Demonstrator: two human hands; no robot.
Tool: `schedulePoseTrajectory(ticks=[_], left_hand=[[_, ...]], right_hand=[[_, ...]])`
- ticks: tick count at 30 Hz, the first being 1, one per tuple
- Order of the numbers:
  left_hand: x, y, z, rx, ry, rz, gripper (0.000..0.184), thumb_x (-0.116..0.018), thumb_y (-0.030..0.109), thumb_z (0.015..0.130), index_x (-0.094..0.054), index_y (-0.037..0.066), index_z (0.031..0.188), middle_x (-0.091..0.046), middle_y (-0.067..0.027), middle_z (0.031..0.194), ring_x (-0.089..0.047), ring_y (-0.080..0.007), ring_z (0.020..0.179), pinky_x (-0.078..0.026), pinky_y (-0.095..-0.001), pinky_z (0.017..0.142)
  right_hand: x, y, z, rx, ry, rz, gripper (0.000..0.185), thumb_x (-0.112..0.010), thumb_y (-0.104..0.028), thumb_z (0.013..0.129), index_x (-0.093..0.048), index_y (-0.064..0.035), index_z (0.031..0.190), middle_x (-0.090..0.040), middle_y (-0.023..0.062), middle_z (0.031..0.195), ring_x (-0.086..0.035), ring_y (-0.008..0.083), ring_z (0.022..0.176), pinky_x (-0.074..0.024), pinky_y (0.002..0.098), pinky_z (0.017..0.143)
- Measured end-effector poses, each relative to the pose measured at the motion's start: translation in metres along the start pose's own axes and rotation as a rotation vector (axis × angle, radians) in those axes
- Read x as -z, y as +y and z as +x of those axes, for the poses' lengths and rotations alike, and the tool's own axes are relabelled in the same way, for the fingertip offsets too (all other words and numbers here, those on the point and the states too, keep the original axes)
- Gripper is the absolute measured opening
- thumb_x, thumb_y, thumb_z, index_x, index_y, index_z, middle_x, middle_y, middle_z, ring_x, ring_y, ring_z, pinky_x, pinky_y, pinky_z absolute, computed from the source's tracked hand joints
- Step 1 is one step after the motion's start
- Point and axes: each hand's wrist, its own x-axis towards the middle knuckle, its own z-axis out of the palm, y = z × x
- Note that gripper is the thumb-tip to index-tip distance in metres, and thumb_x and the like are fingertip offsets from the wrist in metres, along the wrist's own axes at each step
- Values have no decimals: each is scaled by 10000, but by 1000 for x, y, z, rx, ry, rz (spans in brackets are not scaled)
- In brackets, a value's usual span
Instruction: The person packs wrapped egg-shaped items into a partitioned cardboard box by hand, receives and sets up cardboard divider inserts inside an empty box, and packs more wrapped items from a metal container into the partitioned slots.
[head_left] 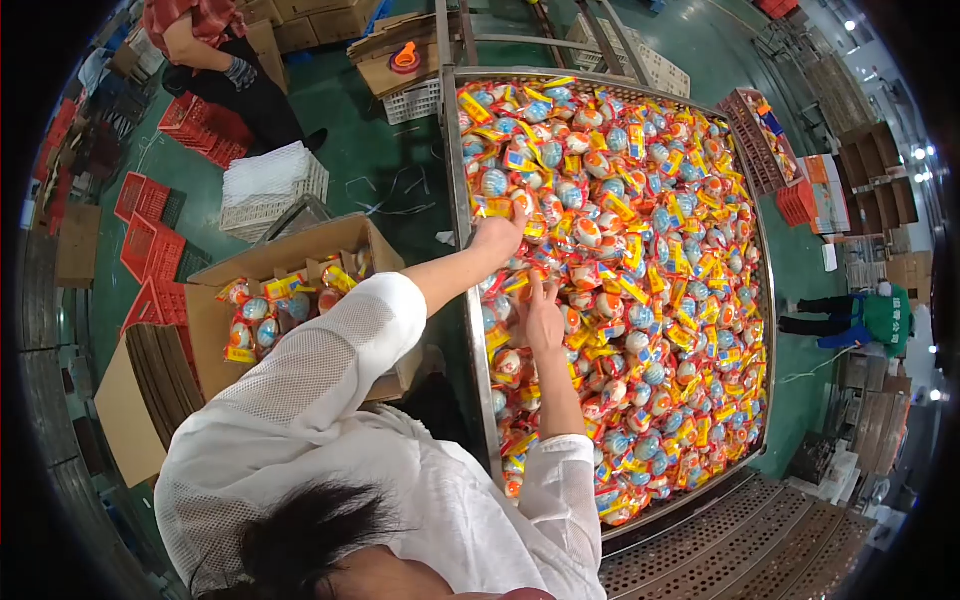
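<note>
A wide metal-framed bin (768, 330) is filled with egg-shaped packets (640, 342), blue-and-white or orange-and-white in clear wrappers with red and yellow ends. At its near left side, my left hand (500, 236) reaches over the rim, its fingers curled on a packet among the others. Just below it, my right hand (545, 318) lies over the pile with its fingers stretched out and apart, touching wrappers. To the left stands an open cardboard box (225, 368) with cardboard dividers, partly filled with the same packets.
Folded cardboard (160, 375) leans beside the box. Red crates (150, 247) and a white crate (272, 212) stand on the green floor. A person in a checked shirt (200, 32) is at upper left; another in a green top (887, 320) is at right. Perforated metal (740, 545) borders the bin below.
</note>
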Motion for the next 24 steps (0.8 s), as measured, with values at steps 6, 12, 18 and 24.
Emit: schedulePoseTrajectory(ticks=[6,12,18,24], left_hand=[[7,-18,12,-182,166,-84,479,-507,93,774,-384,-137,1177,-625,-125,655,-646,-249,619,-510,-329,497],[11,-21,17,170,190,-134,440,-531,71,751,-436,-187,1095,-629,-134,643,-641,-237,577,-503,-332,460],[-22,11,30,172,182,-559,178,-546,215,749,-615,52,770,-644,-127,725,-644,-249,626,-506,-399,529],[-6,-7,23,284,3,-382,155,-545,148,747,-686,89,771,-665,-86,784,-651,-232,762,-515,-384,593]], right_hand=[[-9,13,5,10,-31,-116,542,-458,-481,858,-351,-194,1305,-467,238,1153,-611,342,630,-495,393,485],[-14,25,21,108,-76,-129,447,-425,-396,898,-405,-107,1238,-613,190,875,-609,304,565,-487,390,447],[-29,35,7,54,53,-80,281,-533,-187,832,-504,-111,1101,-576,157,574,-554,322,448,-442,421,399],[-11,34,1,154,177,102,220,-548,-98,801,-506,-92,1017,-555,169,576,-552,345,502,-415,431,437]])
